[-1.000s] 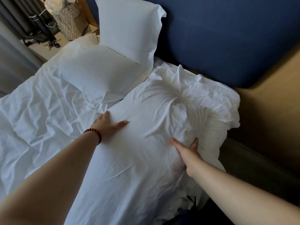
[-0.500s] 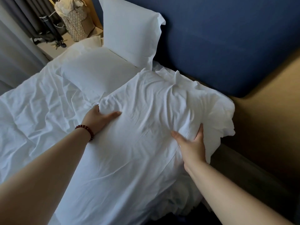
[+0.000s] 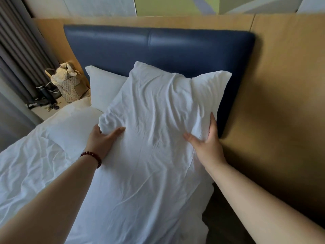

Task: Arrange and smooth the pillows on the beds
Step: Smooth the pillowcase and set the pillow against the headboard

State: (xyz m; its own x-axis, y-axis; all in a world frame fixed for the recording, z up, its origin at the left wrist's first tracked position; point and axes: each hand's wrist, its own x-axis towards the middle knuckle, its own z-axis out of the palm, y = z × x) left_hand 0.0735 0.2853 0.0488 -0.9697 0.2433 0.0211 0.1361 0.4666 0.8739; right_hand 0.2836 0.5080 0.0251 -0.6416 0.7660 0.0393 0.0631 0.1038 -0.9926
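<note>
Blue headboard (image 3: 158, 48) set in tan wood panel (image 3: 281, 85); creased white sheet (image 3: 26, 173) below it. The wrinkled pillow (image 3: 158, 106) leans on the headboard's right half. My left hand (image 3: 103, 141) grips its left edge, thumb in front; my right hand (image 3: 207, 145) clasps its right edge. A second pillow (image 3: 103, 92) stands at the headboard's left end, and a patterned bag (image 3: 70, 88) stands left of the headboard.

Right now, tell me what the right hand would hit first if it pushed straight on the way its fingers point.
The right hand holds the pillow by its right edge, fingers pointing up along it. Straight on, it would probably meet the blue headboard first, though depth is unclear.
</note>
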